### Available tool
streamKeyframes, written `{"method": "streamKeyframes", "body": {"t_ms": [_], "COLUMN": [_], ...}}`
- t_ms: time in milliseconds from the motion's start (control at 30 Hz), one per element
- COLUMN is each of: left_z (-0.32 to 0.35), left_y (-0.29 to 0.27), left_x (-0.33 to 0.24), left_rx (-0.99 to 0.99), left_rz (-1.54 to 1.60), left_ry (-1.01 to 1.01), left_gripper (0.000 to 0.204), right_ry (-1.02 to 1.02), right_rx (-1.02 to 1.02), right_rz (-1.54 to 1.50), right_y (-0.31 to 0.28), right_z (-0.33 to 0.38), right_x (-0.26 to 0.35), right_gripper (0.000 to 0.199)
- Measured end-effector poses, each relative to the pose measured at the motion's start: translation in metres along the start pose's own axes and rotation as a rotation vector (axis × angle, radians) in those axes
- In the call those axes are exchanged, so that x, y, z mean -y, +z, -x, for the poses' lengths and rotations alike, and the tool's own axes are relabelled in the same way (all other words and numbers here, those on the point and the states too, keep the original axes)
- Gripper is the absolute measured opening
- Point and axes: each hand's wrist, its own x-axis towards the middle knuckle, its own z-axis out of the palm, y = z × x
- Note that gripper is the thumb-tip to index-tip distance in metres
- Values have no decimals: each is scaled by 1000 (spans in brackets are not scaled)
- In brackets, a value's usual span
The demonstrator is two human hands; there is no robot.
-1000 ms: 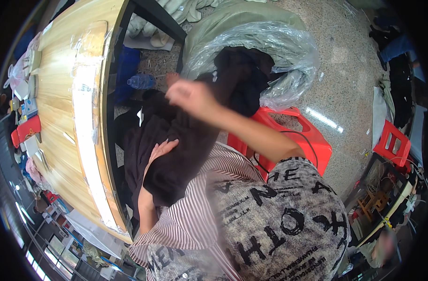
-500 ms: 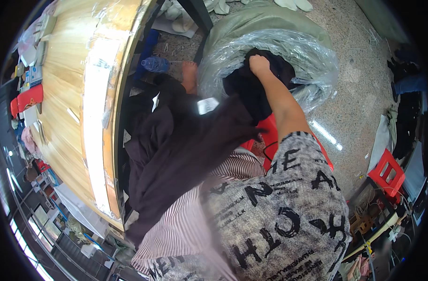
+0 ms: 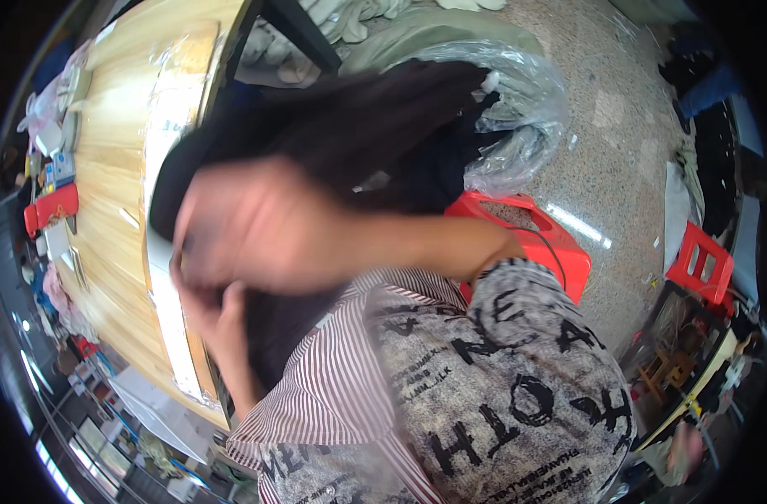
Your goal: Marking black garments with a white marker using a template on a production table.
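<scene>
A dark, nearly black garment (image 3: pixel 316 118) stretches in front of me, from beside the table edge across to the plastic bag. My right hand (image 3: pixel 266 223), smeared by motion, is raised at the garment's left part; its fingers cannot be made out clearly. Just below and partly behind it, my left hand (image 3: pixel 215 315) is closed at the garment's edge, thumb up, with some fingers hidden. More dark cloth (image 3: pixel 442 168) hangs down by the clear plastic bag (image 3: pixel 526 109), whose opening the raised garment partly covers.
On the left stands a wooden table (image 3: pixel 115 193) with tape along its edge and a red case (image 3: pixel 52 210) at its far side. A red plastic stool (image 3: pixel 560 256) is beside me. Another red stool (image 3: pixel 701 262) stands at right. White cloth pieces (image 3: pixel 341 21) lie beyond the table leg.
My right hand has left the plastic bag and swung left toward the table edge. The dark garment over my lap is lifted and spread out. My left hand has come into clear view.
</scene>
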Motion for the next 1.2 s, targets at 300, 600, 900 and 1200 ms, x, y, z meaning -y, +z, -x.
{"method": "streamKeyframes", "body": {"t_ms": [300,600,900,1200], "left_z": [40,148,136,-33], "left_y": [-45,-141,-134,-36], "left_x": [41,46,-9,0], "left_rx": [-295,-718,-1042,107], "left_rz": [-152,-413,-619,-81], "left_ry": [-139,-302,-375,-297], "left_gripper": [39,37,35,17], "right_ry": [-663,1093,496,217], "right_rx": [153,-1016,-1045,-541], "right_rz": [667,1772,-238,-141], "right_y": [-11,-277,-331,-126], "right_z": [9,173,145,-36], "right_x": [-28,-189,-182,11], "right_gripper": [16,63,24,25]}}
